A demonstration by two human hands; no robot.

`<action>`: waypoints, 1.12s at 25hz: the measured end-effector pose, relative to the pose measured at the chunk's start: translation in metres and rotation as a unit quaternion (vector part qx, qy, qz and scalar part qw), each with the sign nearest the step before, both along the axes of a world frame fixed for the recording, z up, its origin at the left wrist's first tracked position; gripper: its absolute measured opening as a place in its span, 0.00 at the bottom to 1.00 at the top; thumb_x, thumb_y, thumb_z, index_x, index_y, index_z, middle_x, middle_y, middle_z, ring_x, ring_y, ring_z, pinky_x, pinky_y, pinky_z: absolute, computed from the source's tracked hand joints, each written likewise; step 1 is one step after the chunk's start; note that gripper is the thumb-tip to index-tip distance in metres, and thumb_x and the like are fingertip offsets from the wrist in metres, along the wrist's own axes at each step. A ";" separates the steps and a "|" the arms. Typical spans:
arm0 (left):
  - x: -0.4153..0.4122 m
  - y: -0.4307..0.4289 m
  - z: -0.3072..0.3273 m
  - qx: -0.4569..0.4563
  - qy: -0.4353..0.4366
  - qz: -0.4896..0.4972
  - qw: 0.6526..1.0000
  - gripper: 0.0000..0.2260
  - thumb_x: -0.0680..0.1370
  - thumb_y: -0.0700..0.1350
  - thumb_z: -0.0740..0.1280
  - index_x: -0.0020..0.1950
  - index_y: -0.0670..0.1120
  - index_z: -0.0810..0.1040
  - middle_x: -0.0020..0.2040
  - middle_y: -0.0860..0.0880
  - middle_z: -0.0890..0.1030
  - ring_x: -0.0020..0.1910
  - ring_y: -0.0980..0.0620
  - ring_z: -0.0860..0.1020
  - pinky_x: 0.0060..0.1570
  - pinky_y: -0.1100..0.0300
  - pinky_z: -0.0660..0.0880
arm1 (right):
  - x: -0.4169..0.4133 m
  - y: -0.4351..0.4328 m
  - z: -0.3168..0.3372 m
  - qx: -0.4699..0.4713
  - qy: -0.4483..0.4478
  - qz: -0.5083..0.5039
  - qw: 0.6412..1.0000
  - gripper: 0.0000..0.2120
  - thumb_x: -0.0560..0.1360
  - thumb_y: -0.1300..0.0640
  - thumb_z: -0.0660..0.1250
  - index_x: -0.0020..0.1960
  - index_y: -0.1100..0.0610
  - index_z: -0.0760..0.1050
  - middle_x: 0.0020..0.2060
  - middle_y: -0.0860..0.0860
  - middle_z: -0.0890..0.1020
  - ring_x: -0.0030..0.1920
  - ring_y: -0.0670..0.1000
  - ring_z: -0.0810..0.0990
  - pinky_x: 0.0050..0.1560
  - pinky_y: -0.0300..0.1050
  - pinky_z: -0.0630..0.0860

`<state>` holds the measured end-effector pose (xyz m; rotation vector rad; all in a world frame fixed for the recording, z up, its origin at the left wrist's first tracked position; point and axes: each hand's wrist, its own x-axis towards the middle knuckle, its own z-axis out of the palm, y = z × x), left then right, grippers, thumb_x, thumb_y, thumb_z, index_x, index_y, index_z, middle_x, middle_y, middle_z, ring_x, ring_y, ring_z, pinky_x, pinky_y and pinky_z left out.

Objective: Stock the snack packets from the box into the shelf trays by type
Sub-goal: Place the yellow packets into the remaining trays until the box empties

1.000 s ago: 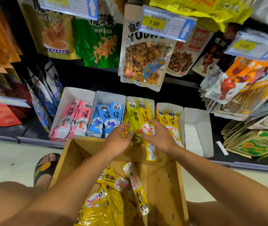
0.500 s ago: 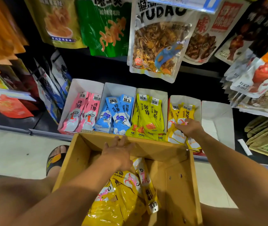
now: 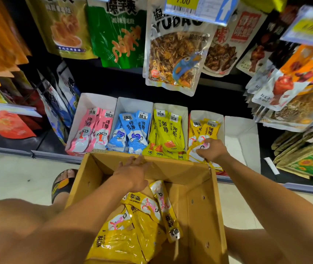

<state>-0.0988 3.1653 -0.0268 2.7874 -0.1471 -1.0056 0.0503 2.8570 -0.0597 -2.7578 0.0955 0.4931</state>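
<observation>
Golden-yellow snack packets [image 3: 208, 130] stand upright in the fourth white card tray [image 3: 207, 114] of the shelf row. The right hand [image 3: 212, 150] lies over their lower ends, knuckles up, fingers curled down onto the fronts and pinching them at the tray's front edge; a few packet ends hang below the wrist. The left hand [image 3: 132, 173] hovers palm down over the far wall of the brown cardboard box [image 3: 205, 206], fingers straight and close together, holding nothing. More yellow packets [image 3: 142, 206] lie heaped in the box beneath that forearm. To the left of the fourth tray, neighbouring trays hold lemon-yellow packets [image 3: 168, 128], blue packets [image 3: 131, 128] and pink packets [image 3: 92, 128].

A second ago both hands met over the lemon-yellow tray around one packet. Since then the right hand has carried across to the fourth tray and the left has drawn back to the box; over the last half second neither has shifted much.
</observation>
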 end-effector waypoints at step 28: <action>-0.248 0.115 -0.070 0.081 -0.212 0.004 0.974 0.23 0.81 0.62 0.56 0.73 0.58 0.75 0.79 0.51 0.69 0.82 0.47 0.58 0.78 0.34 0.50 | -0.286 0.168 -0.141 0.033 0.264 0.279 0.923 0.30 0.73 0.49 0.70 0.73 0.49 0.68 0.66 0.54 0.74 0.67 0.58 0.73 0.63 0.50 0.74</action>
